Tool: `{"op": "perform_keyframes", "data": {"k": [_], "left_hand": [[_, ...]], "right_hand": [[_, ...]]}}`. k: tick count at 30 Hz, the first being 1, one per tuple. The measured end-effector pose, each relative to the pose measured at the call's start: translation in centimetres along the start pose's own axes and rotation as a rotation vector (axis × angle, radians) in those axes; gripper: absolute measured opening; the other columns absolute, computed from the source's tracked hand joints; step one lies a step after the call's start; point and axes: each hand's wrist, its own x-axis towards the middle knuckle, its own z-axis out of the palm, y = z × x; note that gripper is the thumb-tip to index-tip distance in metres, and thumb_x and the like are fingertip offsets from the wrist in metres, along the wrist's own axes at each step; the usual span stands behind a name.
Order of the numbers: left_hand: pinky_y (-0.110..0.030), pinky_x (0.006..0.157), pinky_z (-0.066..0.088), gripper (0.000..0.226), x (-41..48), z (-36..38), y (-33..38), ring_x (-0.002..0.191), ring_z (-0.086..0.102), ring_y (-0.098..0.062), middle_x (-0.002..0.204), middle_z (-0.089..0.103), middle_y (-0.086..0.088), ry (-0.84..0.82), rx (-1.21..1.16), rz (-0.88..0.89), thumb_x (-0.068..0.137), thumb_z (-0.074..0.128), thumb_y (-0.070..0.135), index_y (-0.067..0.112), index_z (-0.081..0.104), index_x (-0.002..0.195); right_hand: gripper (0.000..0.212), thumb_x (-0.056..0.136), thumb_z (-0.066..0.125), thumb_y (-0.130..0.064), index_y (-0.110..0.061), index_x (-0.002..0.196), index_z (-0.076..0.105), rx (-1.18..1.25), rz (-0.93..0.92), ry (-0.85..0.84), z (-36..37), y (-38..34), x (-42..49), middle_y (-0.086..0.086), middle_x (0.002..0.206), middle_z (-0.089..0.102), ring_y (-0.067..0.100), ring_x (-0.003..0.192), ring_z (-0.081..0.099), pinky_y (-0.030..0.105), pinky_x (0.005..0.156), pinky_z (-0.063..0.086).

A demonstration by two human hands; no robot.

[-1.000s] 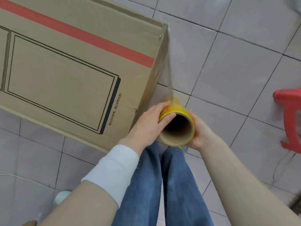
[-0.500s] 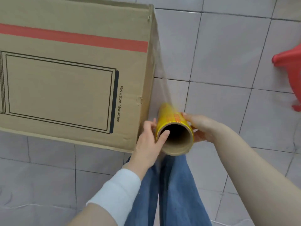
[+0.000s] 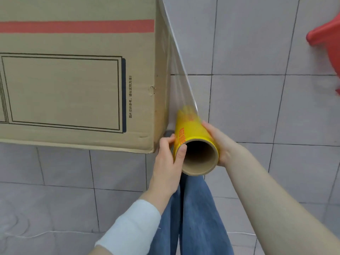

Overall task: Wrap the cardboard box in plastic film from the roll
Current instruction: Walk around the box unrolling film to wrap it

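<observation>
A large cardboard box (image 3: 73, 85) with a red stripe and a black printed frame fills the upper left. The yellow roll of plastic film (image 3: 191, 133) stands upright beside the box's near right corner, its open cardboard core facing me. My left hand (image 3: 166, 162) grips the roll's left side with the thumb over the core's rim. My right hand (image 3: 220, 142) holds its right side. A clear sheet of film (image 3: 176, 67) stretches taut from the roll up to the box's far right corner, lying along the box's right face.
The floor is grey tile (image 3: 257, 107). A red plastic stool (image 3: 327, 39) stands at the right edge. My legs in blue jeans (image 3: 191, 218) are below the roll. A thin white cord (image 3: 46, 233) lies on the floor at lower left.
The view has swung so the box's long face now runs level. More film has been drawn out and both hands have carried the roll toward the box's near corner.
</observation>
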Motion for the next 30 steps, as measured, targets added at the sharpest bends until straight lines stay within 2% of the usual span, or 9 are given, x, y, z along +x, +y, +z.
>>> {"op": "perform_keyframes", "data": {"k": [3, 6, 11, 14, 19, 22, 25, 27, 30], "left_hand": [[-0.008, 0.073, 0.035, 0.065, -2.5, -0.5, -0.1, 0.115, 0.049, -0.009, 0.121, 0.051, 0.012, -0.016, 0.031, -0.059, 0.074, 0.032, 0.062, 0.028, 0.035, 0.129], [-0.017, 0.086, 0.033, 0.057, -2.3, -1.9, 0.1, 0.116, 0.044, -0.003, 0.128, 0.045, 0.017, -0.117, 0.214, 0.042, 0.080, 0.041, 0.062, 0.044, 0.029, 0.133], [-0.024, 0.096, 0.034, 0.060, 0.9, -3.4, -0.2, 0.127, 0.041, -0.015, 0.147, 0.035, 0.001, -0.218, 0.335, 0.134, 0.084, 0.055, 0.048, 0.020, 0.033, 0.132], [-0.027, 0.104, 0.031, 0.058, 1.0, -3.6, -0.9, 0.132, 0.038, -0.013, 0.146, 0.038, 0.005, -0.321, 0.364, 0.171, 0.088, 0.046, 0.049, 0.031, 0.028, 0.140], [-0.017, 0.106, 0.024, 0.066, -1.0, -3.8, -3.3, 0.136, 0.031, -0.009, 0.149, 0.035, 0.005, -0.222, 0.266, 0.152, 0.080, 0.029, 0.055, 0.030, 0.036, 0.140], [-0.017, 0.100, 0.032, 0.060, -2.2, -3.2, -5.2, 0.129, 0.042, -0.012, 0.142, 0.045, 0.003, -0.128, 0.147, 0.106, 0.082, 0.030, 0.054, 0.031, 0.040, 0.137], [-0.010, 0.093, 0.038, 0.051, -3.1, -2.4, -6.9, 0.120, 0.049, -0.009, 0.132, 0.054, 0.005, -0.027, 0.040, 0.056, 0.085, 0.029, 0.052, 0.036, 0.041, 0.132], [0.000, 0.085, 0.035, 0.043, -4.0, -2.0, -7.5, 0.114, 0.050, -0.004, 0.127, 0.056, 0.007, -0.004, 0.004, 0.028, 0.086, 0.027, 0.051, 0.043, 0.038, 0.127], [-0.011, 0.088, 0.039, 0.041, -4.9, -2.7, -8.7, 0.113, 0.050, -0.005, 0.123, 0.055, 0.008, -0.051, 0.058, 0.027, 0.085, 0.027, 0.060, 0.044, 0.036, 0.121]], "right_hand": [[0.069, 0.083, 0.059, -0.058, -0.007, 0.129, 0.053, -0.114, 0.021, 0.011, 0.3, 0.8, -0.8, 0.017, 0.104, 0.069, 0.029, 0.079, 0.068, 0.034, 0.058, 0.056], [0.066, 0.084, 0.057, -0.058, -0.007, 0.126, 0.058, -0.196, 0.028, 0.012, 0.6, 1.2, -0.5, 0.016, 0.104, 0.070, 0.029, 0.081, 0.068, 0.033, 0.061, 0.056], [0.064, 0.086, 0.051, -0.061, -0.009, 0.122, 0.060, -0.268, 0.027, 0.044, 2.2, 2.3, 0.9, 0.018, 0.112, 0.069, 0.034, 0.093, 0.066, 0.045, 0.087, 0.053], [0.060, 0.093, 0.042, -0.055, -0.008, 0.127, 0.056, -0.295, -0.029, 0.094, 2.4, 3.1, 1.4, 0.016, 0.110, 0.067, 0.034, 0.098, 0.064, 0.051, 0.096, 0.048], [0.047, 0.100, 0.035, -0.046, -0.018, 0.135, 0.047, -0.377, -0.133, 0.151, 1.6, 4.2, 1.2, 0.010, 0.084, 0.053, 0.022, 0.064, 0.052, 0.031, 0.055, 0.049], [0.048, 0.093, 0.047, -0.052, -0.021, 0.131, 0.049, -0.315, -0.173, 0.180, 1.0, 5.8, 2.0, 0.007, 0.089, 0.058, 0.022, 0.070, 0.058, 0.030, 0.059, 0.051], [0.061, 0.083, 0.054, -0.062, -0.017, 0.122, 0.046, 0.055, -0.064, 0.006, 0.9, 8.3, 3.3, 0.018, 0.108, 0.065, 0.032, 0.092, 0.066, 0.043, 0.078, 0.055], [0.063, 0.084, 0.049, -0.064, -0.010, 0.116, 0.055, 0.139, -0.063, -0.061, 1.6, 10.2, 3.7, 0.016, 0.086, 0.073, 0.028, 0.071, 0.071, 0.035, 0.063, 0.058], [0.059, 0.085, 0.046, -0.065, -0.012, 0.111, 0.056, 0.215, -0.052, -0.052, 2.2, 11.9, 4.7, 0.012, 0.061, 0.070, 0.023, 0.049, 0.068, 0.027, 0.047, 0.053]]}}
